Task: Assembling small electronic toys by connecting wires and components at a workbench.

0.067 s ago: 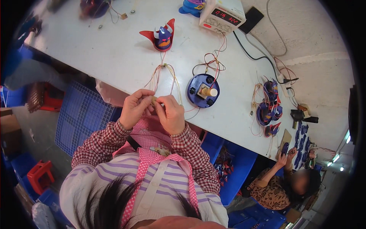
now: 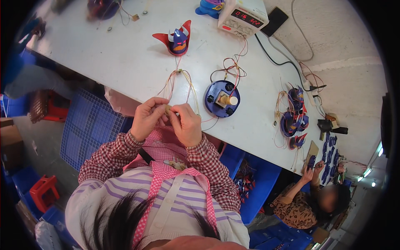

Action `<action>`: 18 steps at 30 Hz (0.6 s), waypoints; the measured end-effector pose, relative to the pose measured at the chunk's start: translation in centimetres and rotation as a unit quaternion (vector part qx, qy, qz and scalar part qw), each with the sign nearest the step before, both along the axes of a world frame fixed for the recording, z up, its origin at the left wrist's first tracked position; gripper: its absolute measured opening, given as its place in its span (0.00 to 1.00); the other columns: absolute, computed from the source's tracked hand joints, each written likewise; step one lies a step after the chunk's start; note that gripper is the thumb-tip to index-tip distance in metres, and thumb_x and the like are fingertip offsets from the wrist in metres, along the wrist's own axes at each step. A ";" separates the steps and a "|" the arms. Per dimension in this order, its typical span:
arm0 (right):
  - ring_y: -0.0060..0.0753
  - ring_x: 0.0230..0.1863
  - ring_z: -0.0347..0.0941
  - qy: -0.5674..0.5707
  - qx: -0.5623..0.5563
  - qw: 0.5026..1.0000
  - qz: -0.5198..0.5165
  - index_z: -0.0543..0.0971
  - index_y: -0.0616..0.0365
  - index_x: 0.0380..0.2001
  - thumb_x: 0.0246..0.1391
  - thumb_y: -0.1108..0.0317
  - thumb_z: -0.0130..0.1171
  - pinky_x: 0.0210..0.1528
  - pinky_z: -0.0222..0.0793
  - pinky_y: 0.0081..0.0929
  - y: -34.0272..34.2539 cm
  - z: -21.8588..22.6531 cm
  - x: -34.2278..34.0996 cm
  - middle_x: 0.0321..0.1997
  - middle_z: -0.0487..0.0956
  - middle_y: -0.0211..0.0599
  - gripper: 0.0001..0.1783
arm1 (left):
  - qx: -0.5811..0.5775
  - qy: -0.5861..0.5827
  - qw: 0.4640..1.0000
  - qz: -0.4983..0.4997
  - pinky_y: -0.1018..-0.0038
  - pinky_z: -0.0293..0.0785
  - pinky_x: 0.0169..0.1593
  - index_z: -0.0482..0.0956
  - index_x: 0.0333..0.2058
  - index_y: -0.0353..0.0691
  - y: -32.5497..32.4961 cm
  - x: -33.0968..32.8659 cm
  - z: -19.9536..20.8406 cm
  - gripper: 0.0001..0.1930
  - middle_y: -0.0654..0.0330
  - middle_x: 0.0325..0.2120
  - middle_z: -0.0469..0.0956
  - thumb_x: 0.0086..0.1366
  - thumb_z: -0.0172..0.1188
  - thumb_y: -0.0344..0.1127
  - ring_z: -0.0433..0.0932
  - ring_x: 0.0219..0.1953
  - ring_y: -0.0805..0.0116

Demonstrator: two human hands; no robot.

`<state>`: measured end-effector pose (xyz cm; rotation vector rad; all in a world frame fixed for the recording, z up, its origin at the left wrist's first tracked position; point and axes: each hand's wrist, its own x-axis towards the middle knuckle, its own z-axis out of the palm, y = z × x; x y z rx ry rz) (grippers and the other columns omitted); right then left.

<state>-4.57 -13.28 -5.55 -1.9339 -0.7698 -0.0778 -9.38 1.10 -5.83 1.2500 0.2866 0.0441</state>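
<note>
At the table's front edge, my left hand and my right hand meet, both closed in a fingertip pinch. A small tan piece sits between the fingertips; its kind cannot be made out. Thin red, white and yellow wires run down beside my hands from a tiny board. Another wire links that board to a purple toy head with white horns and a red collar, upright on the table. Right of my hands lies a round blue base with black knobs and a cream cylinder on it.
A white power supply with a red display stands at the back, near a black phone. More wired toy heads cluster to the right. Below is a blue bin of parts. A co-worker works at far right.
</note>
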 end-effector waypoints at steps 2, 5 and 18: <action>0.36 0.22 0.70 -0.002 0.003 1.000 -0.001 0.73 0.58 0.34 0.47 0.78 0.57 0.23 0.65 0.26 0.1 -0.1 0.0 0.31 0.73 0.36 0.09 | -0.004 0.002 1.000 0.003 0.84 0.71 0.27 0.72 0.44 0.29 0.1 0.0 0.0 0.11 0.58 0.25 0.76 0.64 0.50 0.24 0.71 0.21 0.77; 0.36 0.22 0.70 -0.003 0.005 1.000 -0.001 0.73 0.58 0.34 0.47 0.78 0.57 0.23 0.65 0.27 0.3 -0.1 -0.1 0.31 0.73 0.36 0.09 | -0.009 0.004 1.000 0.008 0.84 0.71 0.26 0.72 0.44 0.29 0.1 -0.2 -0.1 0.11 0.58 0.25 0.76 0.64 0.50 0.24 0.71 0.21 0.77; 0.30 0.22 0.67 -0.014 -0.002 1.000 -0.016 0.74 0.60 0.33 0.45 0.82 0.57 0.24 0.63 0.22 0.6 -0.6 -0.5 0.30 0.72 0.35 0.10 | -0.021 -0.006 0.999 0.023 0.86 0.70 0.25 0.74 0.43 0.31 0.1 -0.4 -0.7 0.11 0.60 0.23 0.75 0.63 0.51 0.27 0.71 0.22 0.78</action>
